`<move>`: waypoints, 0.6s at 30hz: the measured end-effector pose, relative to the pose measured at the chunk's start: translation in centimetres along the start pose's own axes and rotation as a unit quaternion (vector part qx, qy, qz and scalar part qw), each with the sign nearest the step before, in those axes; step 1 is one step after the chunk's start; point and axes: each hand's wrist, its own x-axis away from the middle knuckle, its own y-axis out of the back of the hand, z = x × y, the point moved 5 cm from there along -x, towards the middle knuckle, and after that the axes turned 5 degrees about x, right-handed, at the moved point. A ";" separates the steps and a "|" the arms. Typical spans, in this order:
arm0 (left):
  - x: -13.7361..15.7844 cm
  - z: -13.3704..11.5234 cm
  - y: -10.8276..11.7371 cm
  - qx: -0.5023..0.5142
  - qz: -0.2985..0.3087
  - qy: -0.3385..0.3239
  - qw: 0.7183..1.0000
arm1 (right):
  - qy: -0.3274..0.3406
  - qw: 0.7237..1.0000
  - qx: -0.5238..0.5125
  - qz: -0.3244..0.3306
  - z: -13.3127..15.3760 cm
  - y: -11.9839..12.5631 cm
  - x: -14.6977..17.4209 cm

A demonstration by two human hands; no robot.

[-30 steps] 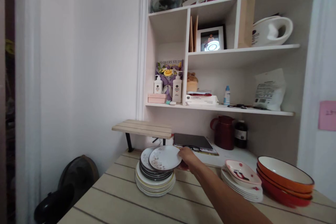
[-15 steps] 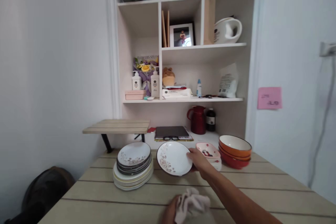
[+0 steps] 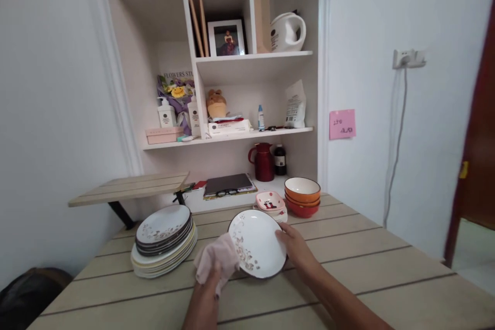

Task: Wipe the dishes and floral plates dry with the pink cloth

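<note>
Right hand (image 3: 296,247) is pinching a round white flower-printed ceramic plate (image 3: 261,240) by its right rim over the beige slatted surface (image 3: 371,258), left hand (image 3: 209,283) is clutching a crumpled pale-pink fabric cloth (image 3: 218,258) at its left, one-sided pinch possibly risking a slip if pushed.

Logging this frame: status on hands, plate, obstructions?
Right hand holds flowered plate by its rim. Left hand holds pink cloth at plate's left edge. Nothing visibly in the way.

Left hand (image 3: 208,289), right hand (image 3: 297,248) and forearms (image 3: 335,293) are bare.
</note>
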 end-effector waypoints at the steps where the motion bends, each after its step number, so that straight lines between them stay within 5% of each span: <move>1: 0.2 -0.2 -0.9 0.002 0.030 -0.010 0.999 | 0.004 1.000 -0.006 0.005 0.1 -0.4 0.3; 8: 0.6 0.1 -3.6 0.051 -0.014 0.090 0.995 | 0.057 0.997 0.054 -0.021 0.9 -0.4 1.3; 12: 0.6 1.8 -5.9 0.064 0.021 0.127 0.990 | 0.087 0.987 0.122 -0.051 1.5 1.1 1.1; 18: 0.5 4.0 -6.2 0.048 0.000 0.084 0.995 | -0.020 0.999 -0.031 0.035 1.9 0.7 1.9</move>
